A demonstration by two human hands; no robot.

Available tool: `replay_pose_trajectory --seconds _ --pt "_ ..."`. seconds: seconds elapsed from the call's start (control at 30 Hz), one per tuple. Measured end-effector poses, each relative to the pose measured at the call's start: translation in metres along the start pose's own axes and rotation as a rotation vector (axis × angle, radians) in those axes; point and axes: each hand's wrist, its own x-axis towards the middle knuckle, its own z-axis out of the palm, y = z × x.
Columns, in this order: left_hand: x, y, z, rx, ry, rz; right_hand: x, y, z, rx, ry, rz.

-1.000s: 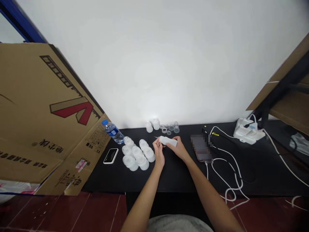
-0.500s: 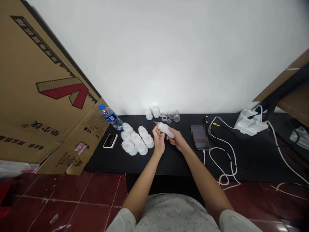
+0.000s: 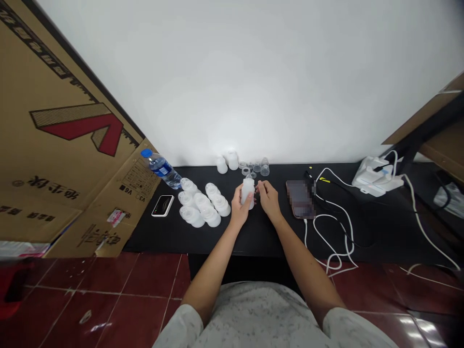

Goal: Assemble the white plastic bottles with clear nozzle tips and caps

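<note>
left hand (image 3: 238, 207) curled, right hand (image 3: 268, 199) just beside

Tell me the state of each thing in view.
Left hand, gripping the white bottle, held upright
Right hand, half open, beside the bottle
Water bottle, capped, lying down
Phone, flat, screen blurred
White cups, clustered on the desk
Cardboard, propped up, tilted

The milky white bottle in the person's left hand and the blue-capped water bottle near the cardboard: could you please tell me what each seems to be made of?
The milky white bottle in the left hand looks like translucent plastic with a matte finish, since light glows softly through it. The blue-capped water bottle looks like thin, glossy clear plastic, with liquid showing through.
</note>
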Motion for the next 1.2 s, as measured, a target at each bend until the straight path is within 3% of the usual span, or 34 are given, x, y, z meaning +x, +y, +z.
replay_pose_trajectory --seconds 0.07,0.3,0.5,0.6,0.83,1.2 --pt "-0.001 0.000 0.001 0.028 -0.048 -0.038 0.006 0.001 -0.002 0.119 0.009 0.032" --pt "-0.003 -0.002 0.000 0.073 -0.127 -0.080 0.007 -0.002 -0.006 0.453 -0.195 0.120" --pt "-0.004 0.007 0.000 0.404 -0.072 0.147 0.011 0.007 -0.001 0.520 -0.041 0.081" --pt "-0.006 0.008 0.000 0.503 -0.084 0.166 0.012 0.010 0.002 0.515 0.031 0.077" --pt "-0.005 -0.007 -0.001 0.259 -0.028 -0.006 0.009 0.004 0.000 0.766 -0.196 0.096" --pt "-0.008 0.004 -0.002 0.530 -0.010 0.181 0.010 0.011 0.001 0.755 -0.072 0.147"
